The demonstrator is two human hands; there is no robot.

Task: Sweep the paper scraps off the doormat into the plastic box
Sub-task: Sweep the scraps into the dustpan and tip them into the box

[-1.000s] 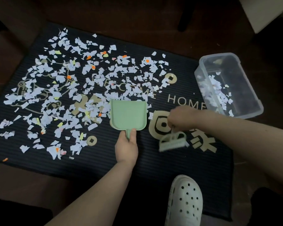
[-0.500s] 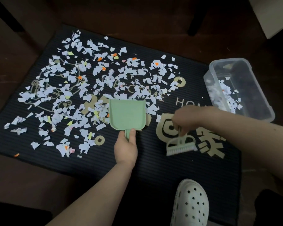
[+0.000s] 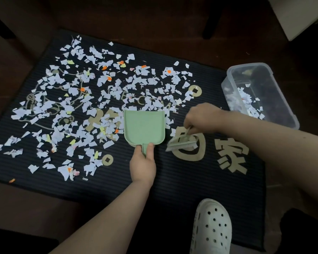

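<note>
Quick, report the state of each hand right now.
Left hand: closed, gripping the handle of the green dustpan.
Right hand: closed, holding the small brush.

A single wide-angle camera is riding on the person's head, facing forward and steeply down at the doormat [image 3: 191, 180] on the floor [image 3: 154, 19]. It is sitting near enough that both forearms [image 3: 103, 217] are entering from the frame's bottom, with the mat's far edge and the plastic box [image 3: 275, 99] off its right edge fitting inside.

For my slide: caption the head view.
Left hand holds a green plastic dustpan against white paper scraps on the dark ribbed doormat; right hand holds a pale brush.
</note>
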